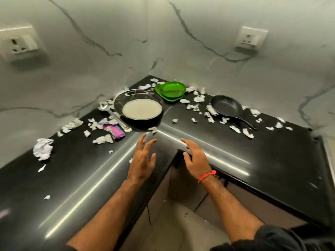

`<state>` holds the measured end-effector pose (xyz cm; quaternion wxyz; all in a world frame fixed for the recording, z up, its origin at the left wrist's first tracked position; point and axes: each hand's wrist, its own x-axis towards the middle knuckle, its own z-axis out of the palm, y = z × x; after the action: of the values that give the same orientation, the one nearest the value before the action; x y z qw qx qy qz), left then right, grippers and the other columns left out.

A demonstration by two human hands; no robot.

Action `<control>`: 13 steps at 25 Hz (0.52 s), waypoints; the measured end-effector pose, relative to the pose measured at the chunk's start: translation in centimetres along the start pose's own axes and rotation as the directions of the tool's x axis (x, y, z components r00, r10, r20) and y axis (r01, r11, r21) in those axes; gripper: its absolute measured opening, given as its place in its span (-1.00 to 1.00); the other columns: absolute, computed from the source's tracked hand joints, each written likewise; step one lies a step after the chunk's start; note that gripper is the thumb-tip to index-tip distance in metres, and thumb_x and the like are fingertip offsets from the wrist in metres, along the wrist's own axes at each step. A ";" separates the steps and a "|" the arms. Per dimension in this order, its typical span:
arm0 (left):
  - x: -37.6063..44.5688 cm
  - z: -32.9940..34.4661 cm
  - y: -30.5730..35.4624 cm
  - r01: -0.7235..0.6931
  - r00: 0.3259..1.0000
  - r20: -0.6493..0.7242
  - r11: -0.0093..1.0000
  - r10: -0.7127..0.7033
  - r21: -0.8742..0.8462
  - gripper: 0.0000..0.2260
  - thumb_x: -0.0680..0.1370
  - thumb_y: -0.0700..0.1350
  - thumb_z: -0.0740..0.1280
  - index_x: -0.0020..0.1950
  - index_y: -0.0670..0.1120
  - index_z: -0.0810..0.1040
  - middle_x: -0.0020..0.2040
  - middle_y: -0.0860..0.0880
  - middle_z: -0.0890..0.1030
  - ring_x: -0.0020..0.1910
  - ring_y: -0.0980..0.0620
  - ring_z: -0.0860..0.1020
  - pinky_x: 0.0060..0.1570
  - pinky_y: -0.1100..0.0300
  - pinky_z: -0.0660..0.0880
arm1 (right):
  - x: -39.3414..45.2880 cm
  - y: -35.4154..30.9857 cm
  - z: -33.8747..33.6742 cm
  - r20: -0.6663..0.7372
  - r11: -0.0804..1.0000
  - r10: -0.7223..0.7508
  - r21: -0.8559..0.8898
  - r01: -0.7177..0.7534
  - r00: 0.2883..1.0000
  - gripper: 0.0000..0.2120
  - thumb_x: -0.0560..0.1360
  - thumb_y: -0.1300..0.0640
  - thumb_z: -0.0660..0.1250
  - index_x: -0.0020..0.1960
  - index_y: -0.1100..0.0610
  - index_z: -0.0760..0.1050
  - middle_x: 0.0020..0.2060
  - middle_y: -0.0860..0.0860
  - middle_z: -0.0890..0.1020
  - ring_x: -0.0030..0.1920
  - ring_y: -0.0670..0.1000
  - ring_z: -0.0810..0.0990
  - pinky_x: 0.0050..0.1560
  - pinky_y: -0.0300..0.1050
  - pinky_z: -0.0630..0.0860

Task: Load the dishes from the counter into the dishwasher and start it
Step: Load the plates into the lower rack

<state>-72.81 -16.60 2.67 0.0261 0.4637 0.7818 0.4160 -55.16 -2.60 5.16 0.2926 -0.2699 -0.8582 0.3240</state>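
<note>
A steel plate (142, 109) lies on a larger dark round tray (130, 96) in the corner of the black counter (81, 169). Behind them sit stacked green dishes (171, 91). A small black frying pan (226, 106) rests to the right, handle pointing right. A steel ladle (112, 113) lies left of the tray. My left hand (143, 160) and my right hand (196, 158) hover over the counter's inner corner, fingers spread, holding nothing, a little short of the plate.
Torn and crumpled white paper (43, 148) is scattered all over the counter, thickest around the dishes. A purple wrapper (116, 132) lies left of the ladle. Marble walls with two sockets (19, 45) close the corner. Cabinet fronts (183, 178) drop below the edge.
</note>
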 end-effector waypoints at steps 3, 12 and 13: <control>0.2 -2.4 -5.0 0.264 0.964 -0.025 0.953 -0.263 0.148 -0.29 0.45 -0.07 0.54 0.54 0.03 0.32 0.62 -0.18 0.01 0.58 -0.21 0.13 0.52 -0.15 0.21 | 2.6 -2.3 5.2 0.108 1.000 -0.014 0.006 0.013 0.994 -0.47 0.50 0.34 0.29 0.45 0.12 0.38 0.37 0.05 0.46 0.39 0.00 0.40 0.47 -0.19 0.25; 3.9 -2.5 -8.6 0.418 0.908 0.015 0.908 -0.418 -0.002 -0.37 0.53 -0.10 0.47 0.54 -0.01 0.30 0.61 -0.11 0.07 0.56 -0.09 0.17 0.49 0.11 0.16 | 9.8 -2.2 10.1 0.231 0.999 -0.042 0.030 0.036 0.972 -0.46 0.50 0.32 0.28 0.46 0.07 0.36 0.40 0.02 0.43 0.42 0.00 0.38 0.46 0.00 0.32; 4.8 -1.7 -8.5 0.426 0.905 0.023 0.905 -0.425 -0.017 -0.41 0.53 -0.11 0.46 0.53 -0.03 0.33 0.59 -0.12 0.16 0.54 -0.08 0.22 0.46 0.19 0.14 | 10.5 -1.6 10.2 0.211 0.999 -0.012 0.045 0.003 0.977 -0.46 0.50 0.32 0.28 0.45 0.06 0.37 0.38 -0.02 0.44 0.38 -0.01 0.41 0.43 0.01 0.35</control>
<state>-82.22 -15.98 -0.35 0.1287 0.2856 0.8593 0.4044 -69.69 -0.90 3.42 0.2068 -0.2241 -0.8782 0.3685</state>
